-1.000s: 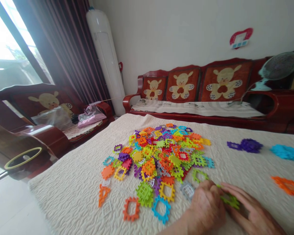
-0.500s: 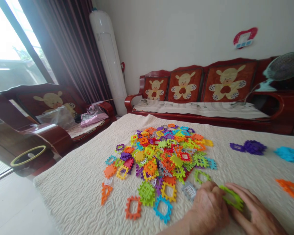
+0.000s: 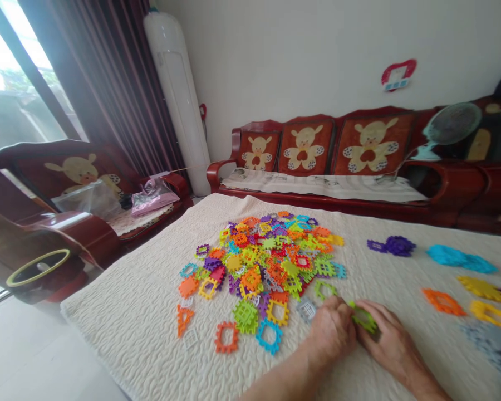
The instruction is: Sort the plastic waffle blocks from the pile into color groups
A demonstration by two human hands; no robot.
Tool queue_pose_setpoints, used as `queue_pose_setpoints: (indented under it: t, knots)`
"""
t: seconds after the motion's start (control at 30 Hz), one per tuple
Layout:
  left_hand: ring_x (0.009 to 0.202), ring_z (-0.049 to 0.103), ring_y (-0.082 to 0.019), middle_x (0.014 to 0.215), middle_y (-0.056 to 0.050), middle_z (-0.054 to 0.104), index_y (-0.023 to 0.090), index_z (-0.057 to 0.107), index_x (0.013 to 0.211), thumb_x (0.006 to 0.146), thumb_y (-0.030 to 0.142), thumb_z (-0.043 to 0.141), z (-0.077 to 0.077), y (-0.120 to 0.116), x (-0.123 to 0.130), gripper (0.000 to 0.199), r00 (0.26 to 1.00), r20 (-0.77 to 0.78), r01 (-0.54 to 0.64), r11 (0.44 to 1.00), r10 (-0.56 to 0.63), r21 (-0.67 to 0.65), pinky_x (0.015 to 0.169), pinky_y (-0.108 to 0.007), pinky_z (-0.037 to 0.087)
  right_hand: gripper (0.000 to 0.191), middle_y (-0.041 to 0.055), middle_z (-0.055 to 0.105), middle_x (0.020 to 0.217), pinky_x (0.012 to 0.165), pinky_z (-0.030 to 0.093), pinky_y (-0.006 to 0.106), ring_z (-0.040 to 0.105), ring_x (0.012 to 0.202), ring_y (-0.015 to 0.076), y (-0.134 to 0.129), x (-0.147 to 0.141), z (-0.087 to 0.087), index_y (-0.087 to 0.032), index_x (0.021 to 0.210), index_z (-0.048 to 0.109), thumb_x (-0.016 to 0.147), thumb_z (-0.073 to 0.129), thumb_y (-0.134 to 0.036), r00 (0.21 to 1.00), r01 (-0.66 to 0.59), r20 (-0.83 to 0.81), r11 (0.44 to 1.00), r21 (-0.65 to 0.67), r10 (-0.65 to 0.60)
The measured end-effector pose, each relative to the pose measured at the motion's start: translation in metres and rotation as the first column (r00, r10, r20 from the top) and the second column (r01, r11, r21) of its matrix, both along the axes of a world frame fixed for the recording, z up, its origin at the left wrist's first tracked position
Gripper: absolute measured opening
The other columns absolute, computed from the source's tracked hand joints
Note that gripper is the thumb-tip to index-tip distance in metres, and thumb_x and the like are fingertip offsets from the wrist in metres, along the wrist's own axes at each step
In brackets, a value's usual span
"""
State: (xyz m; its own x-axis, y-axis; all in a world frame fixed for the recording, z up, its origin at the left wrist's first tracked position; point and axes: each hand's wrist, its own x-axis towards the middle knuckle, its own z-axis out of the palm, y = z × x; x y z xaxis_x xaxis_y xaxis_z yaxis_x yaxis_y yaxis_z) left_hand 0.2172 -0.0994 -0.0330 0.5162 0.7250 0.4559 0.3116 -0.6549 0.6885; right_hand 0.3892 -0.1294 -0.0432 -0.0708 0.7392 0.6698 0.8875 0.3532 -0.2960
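Observation:
My right hand (image 3: 388, 328) grips a lime-green plastic building tile (image 3: 364, 319) with notched edges and an open middle, thumb on the near side and fingers on the far side. Close against it, my left hand (image 3: 333, 324) is closed with its fingers curled; whatever it holds is hidden behind the knuckles. Just beyond the left hand lie another green frame tile (image 3: 319, 291) and a grey lattice tile (image 3: 305, 309). A large heap of mixed notched tiles (image 3: 271, 253) spreads to the left of both hands.
Sorted by colour on the right of the quilted table cover (image 3: 142, 334) are purple tiles (image 3: 399, 246), blue tiles (image 3: 459, 259), an orange group (image 3: 443, 302), yellow tiles (image 3: 495, 316) and grey tiles (image 3: 490, 345). A wooden sofa (image 3: 317, 192) stands behind.
The view has turned to the right, showing more of the sorted tiles. Both hands stay close together, the right one still gripping the green tile.

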Motion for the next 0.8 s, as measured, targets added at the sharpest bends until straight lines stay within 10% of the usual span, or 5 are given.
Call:
queue_pose_setpoints:
  t: [0.3, 0.8]
  knots:
    - [0.087, 0.059, -0.023, 0.091, -0.009, 0.06, 0.014, 0.065, 0.099, 0.079, 0.017, 0.049, 0.017, -0.004, -0.01, 0.025, 0.97, -0.24, 0.044, 0.998, -0.031, 0.05, 0.085, -0.039, 0.055, 0.032, 0.0121, 0.073, 0.103, 0.086, 0.058, 0.043, 0.07, 0.098, 0.028, -0.003, -0.007, 0.007, -0.02, 0.104, 0.065, 0.082, 0.056, -0.04, 0.996, 0.05, -0.073, 0.997, -0.062, -0.054]
    - [0.102, 0.065, -0.02, 0.108, -0.008, 0.07, 0.019, 0.067, 0.101, 0.084, 0.005, 0.042, 0.013, -0.009, -0.077, 0.033, 0.925, 0.074, -0.37, 0.928, 0.373, -0.047, 0.092, -0.036, 0.055, 0.031, 0.0117, 0.072, 0.109, 0.093, 0.056, 0.043, 0.068, 0.105, 0.026, -0.001, -0.025, 0.024, -0.02, 0.107, 0.065, 0.08, 0.059, -0.034, 0.975, 0.032, -0.216, 0.996, -0.078, -0.048]
